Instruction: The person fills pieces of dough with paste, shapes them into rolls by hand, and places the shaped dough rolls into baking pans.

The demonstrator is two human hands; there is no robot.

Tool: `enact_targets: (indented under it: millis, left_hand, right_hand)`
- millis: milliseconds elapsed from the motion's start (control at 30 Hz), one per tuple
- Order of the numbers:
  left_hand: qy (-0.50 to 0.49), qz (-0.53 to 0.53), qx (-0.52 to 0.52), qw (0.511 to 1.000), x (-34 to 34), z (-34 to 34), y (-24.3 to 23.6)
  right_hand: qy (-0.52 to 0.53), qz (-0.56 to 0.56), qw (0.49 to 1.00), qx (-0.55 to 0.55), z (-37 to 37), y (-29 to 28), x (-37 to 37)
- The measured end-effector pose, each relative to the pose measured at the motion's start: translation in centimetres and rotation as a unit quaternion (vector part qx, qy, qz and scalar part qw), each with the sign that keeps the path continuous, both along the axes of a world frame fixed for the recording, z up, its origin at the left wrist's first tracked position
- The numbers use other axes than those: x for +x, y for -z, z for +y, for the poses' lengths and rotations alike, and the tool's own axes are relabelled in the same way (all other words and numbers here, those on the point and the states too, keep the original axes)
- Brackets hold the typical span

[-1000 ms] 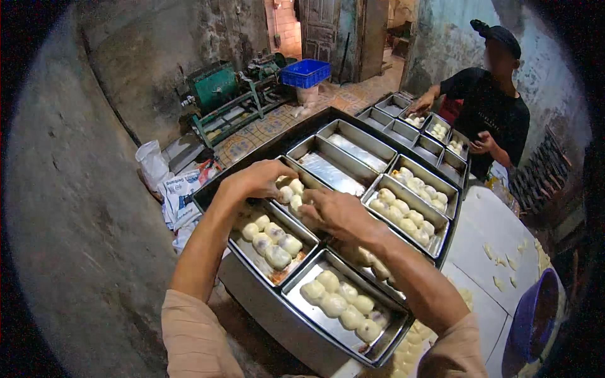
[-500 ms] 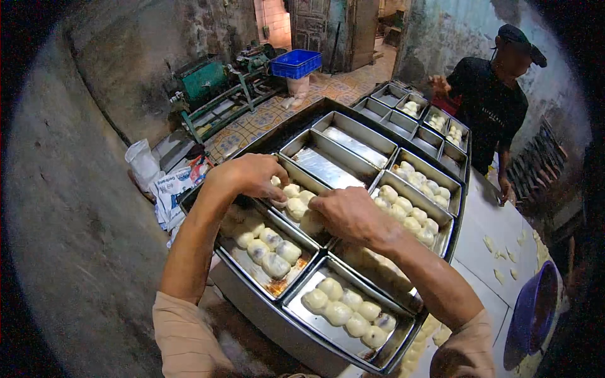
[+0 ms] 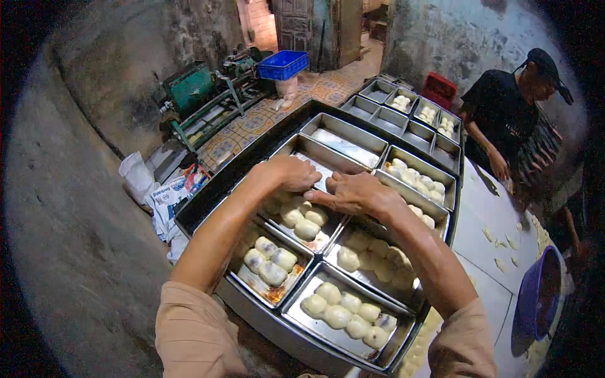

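Over the near end of a bare metal loaf pan [image 3: 324, 155], my left hand [image 3: 292, 173] bends its fingers inward; whatever they hold is hidden. Close on its right, my right hand [image 3: 359, 193] is also curled, its thumb pointing left and its grasp out of sight. Just below both hands, pale dough balls [image 3: 307, 229] lie in rows in another pan, partly shaded by my arms. More dough balls, some with dark filling showing through, fill the front-left pan [image 3: 302, 286] and the front pan [image 3: 287, 309].
A black tray [image 3: 242, 179] holds these pans. Further pans [image 3: 403, 120] stand beyond it. On the right, a white table [image 3: 479, 233] bears dough scraps and a purple basin [image 3: 537, 296]. A co-worker [image 3: 510, 113] stands there. A blue crate [image 3: 283, 65] and green machine [image 3: 192, 91] are at the back.
Both my hands have moved up and away from the pan of dough balls toward the bare pan, uncovering several balls. The co-worker has leaned over the table with an arm lowered.
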State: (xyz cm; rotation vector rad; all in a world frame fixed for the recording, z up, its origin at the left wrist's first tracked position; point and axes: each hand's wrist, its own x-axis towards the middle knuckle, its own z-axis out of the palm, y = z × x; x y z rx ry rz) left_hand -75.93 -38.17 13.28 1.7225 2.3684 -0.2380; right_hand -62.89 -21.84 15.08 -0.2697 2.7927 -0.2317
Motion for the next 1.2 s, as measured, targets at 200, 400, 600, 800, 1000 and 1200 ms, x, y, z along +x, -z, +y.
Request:
enact_targets:
  millis: [200,400,600,800,1000,1200]
  left_hand:
    - [-0.167,-0.09,0.108,0.976,2.3,-1.2,-3.3]
    - [-0.067,0.04,0.38,0.922,5.7,-2.8,-6.0]
    - [-0.122,0.127,0.41,0.895,13.3,-7.8,-7.9]
    - [0.063,-0.268,0.446,0.851,24.2,-5.2,-8.2]
    - [0.286,-0.165,0.472,0.818,32.9,-1.7,-6.0]
    - [0.114,-0.221,0.386,0.889,52.2,13.7,-5.4]
  right_hand:
    - [0.051,0.045,0.989,-0.128,1.7,-1.9,1.0]
    - [0.075,0.454,0.848,-0.262,10.3,-1.5,9.7]
    - [0.298,0.408,0.782,-0.366,14.3,-0.3,26.2]
    - [0.56,0.356,0.678,-0.317,15.0,9.3,46.4]
    - [0.699,0.339,0.519,-0.357,15.1,15.0,62.8]
    - [0.784,0.325,0.478,-0.225,21.1,15.5,81.2]
